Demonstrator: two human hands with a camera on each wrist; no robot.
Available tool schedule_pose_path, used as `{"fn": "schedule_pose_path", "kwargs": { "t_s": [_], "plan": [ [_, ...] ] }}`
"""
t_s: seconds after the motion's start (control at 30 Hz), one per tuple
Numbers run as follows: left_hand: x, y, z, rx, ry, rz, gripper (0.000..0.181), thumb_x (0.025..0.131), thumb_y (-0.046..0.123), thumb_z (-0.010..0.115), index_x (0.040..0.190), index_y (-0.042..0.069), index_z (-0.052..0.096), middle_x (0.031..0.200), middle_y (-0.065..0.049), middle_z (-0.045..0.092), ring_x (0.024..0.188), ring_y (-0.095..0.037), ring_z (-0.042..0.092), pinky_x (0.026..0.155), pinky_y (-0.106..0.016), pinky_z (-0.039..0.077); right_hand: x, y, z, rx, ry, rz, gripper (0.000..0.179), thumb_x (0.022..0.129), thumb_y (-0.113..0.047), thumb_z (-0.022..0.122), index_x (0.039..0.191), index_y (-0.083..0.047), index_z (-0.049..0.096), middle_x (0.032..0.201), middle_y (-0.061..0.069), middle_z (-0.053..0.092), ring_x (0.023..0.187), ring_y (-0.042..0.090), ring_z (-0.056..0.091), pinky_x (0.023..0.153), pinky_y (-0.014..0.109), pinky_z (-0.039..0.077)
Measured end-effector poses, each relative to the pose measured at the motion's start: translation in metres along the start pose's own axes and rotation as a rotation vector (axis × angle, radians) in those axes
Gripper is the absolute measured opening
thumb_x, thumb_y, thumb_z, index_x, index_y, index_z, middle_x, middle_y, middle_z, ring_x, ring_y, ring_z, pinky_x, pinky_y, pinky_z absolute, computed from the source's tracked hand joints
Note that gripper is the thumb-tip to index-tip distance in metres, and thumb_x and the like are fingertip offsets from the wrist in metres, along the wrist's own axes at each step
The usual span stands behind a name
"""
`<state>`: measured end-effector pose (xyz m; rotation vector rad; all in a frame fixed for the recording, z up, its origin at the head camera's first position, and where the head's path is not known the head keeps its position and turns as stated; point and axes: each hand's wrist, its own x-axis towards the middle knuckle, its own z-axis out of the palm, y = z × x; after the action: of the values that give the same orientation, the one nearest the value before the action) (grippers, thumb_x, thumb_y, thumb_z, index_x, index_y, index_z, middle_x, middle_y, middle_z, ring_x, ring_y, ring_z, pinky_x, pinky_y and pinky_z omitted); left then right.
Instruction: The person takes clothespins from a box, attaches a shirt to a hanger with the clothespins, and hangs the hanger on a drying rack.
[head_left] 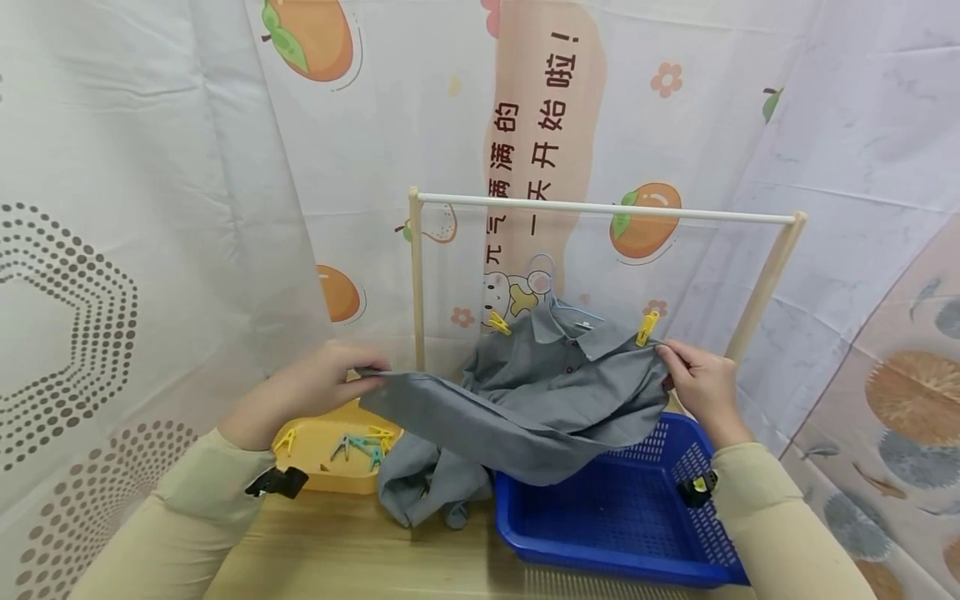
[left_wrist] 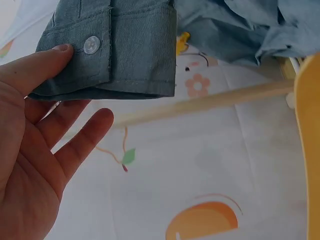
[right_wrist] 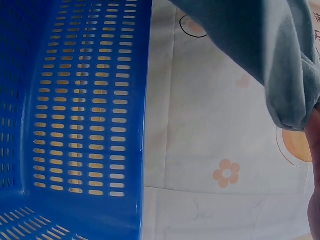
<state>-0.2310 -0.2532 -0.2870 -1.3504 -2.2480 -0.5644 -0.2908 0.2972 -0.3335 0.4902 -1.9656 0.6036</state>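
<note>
A grey-blue button shirt (head_left: 570,367) hangs on a light blue hanger (head_left: 558,287), with a yellow clothespin (head_left: 498,323) at one shoulder and another yellow clothespin (head_left: 647,328) at the other. My left hand (head_left: 330,377) pinches the cuff of one sleeve, which stretches across the shirt's front. In the left wrist view the thumb lies on the cuff (left_wrist: 135,55) beside its clear button (left_wrist: 92,45), fingers behind. My right hand (head_left: 701,385) grips the shirt near the right-hand clothespin; in the right wrist view only the hand's edge shows by the cloth (right_wrist: 295,85).
A blue perforated basket (head_left: 600,517) stands front right on the wooden table (head_left: 360,542). To the left, a yellow tray (head_left: 330,479) holds several clothespins (head_left: 367,446). A bunched grey cloth (head_left: 431,487) lies between them. Behind rises a rack with a white bar (head_left: 600,207).
</note>
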Motion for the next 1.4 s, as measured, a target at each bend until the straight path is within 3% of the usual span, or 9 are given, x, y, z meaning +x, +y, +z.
{"fn": "schedule_pose_path", "kwargs": {
  "t_s": [0.17,0.4,0.53,0.7,0.83,0.97,1.13,1.4],
  "plan": [
    [-0.02,-0.004,-0.007,0.014,0.001,-0.079,0.022,0.086,-0.002,0.079,0.091,0.019,0.071,0.083,0.017,0.066,0.075,0.0,0.061,0.064,-0.027,0.054,-0.001,0.002,-0.001,0.012,0.001,0.012,0.007,0.092,-0.008,0.076,0.093,-0.011,0.082,0.053,-0.006,0.064,0.048,-0.012,0.051,0.052,0.01,0.042],
    [-0.047,-0.009,-0.02,0.021,0.042,-0.096,0.03,0.082,-0.008,0.079,0.094,0.019,0.073,0.085,0.016,0.069,0.076,-0.002,0.064,0.062,-0.018,0.049,-0.001,0.003,-0.002,0.012,-0.001,0.014,0.008,0.091,-0.006,0.076,0.097,-0.008,0.082,0.055,-0.003,0.066,0.049,-0.013,0.052,0.055,0.007,0.042],
    [-0.062,-0.01,-0.027,0.019,0.053,-0.154,0.031,0.083,-0.008,0.079,0.096,0.02,0.075,0.088,0.017,0.07,0.079,-0.002,0.066,0.064,-0.018,0.051,-0.001,0.002,-0.003,0.029,-0.005,0.03,0.009,0.092,-0.005,0.075,0.098,-0.007,0.082,0.056,-0.002,0.067,0.048,-0.011,0.053,0.055,0.006,0.042],
    [-0.08,-0.008,-0.029,-0.012,-0.077,-0.274,0.024,0.09,-0.001,0.075,0.097,0.022,0.073,0.087,0.019,0.068,0.077,-0.001,0.064,0.064,-0.025,0.054,0.0,0.0,-0.003,0.017,-0.009,0.013,0.007,0.093,-0.007,0.075,0.094,-0.01,0.081,0.052,-0.008,0.062,0.045,-0.008,0.051,0.051,0.009,0.041],
    [-0.09,-0.01,-0.018,-0.115,-0.213,-0.366,0.019,0.094,0.004,0.072,0.094,0.023,0.069,0.077,0.018,0.059,0.064,0.001,0.052,0.056,-0.025,0.048,0.002,-0.003,-0.003,0.015,0.001,-0.009,0.007,0.092,-0.007,0.075,0.09,-0.011,0.081,0.051,-0.01,0.06,0.045,-0.007,0.049,0.047,0.012,0.04],
    [-0.094,-0.012,-0.001,-0.207,-0.299,-0.393,0.022,0.094,0.004,0.071,0.088,0.024,0.065,0.073,0.016,0.052,0.06,0.0,0.044,0.053,-0.024,0.042,0.003,-0.004,-0.003,0.025,0.012,-0.018,0.007,0.091,-0.005,0.076,0.089,-0.011,0.081,0.052,-0.007,0.061,0.045,-0.007,0.05,0.046,0.011,0.04],
    [-0.093,-0.01,0.022,-0.259,-0.384,-0.383,0.029,0.088,-0.003,0.072,0.078,0.021,0.059,0.07,0.017,0.044,0.061,0.001,0.041,0.054,-0.023,0.039,0.004,-0.004,-0.003,0.03,0.017,-0.019,0.008,0.091,-0.005,0.076,0.09,-0.01,0.081,0.053,-0.006,0.063,0.046,-0.008,0.051,0.047,0.01,0.041],
    [-0.088,-0.001,0.046,-0.319,-0.511,-0.434,0.03,0.08,-0.006,0.072,0.072,0.02,0.059,0.067,0.017,0.044,0.062,0.001,0.042,0.056,-0.022,0.037,0.003,-0.004,-0.002,0.018,0.021,-0.028,0.007,0.092,-0.006,0.075,0.09,-0.01,0.081,0.053,-0.005,0.063,0.046,-0.009,0.051,0.049,0.01,0.043]
  ]
}}
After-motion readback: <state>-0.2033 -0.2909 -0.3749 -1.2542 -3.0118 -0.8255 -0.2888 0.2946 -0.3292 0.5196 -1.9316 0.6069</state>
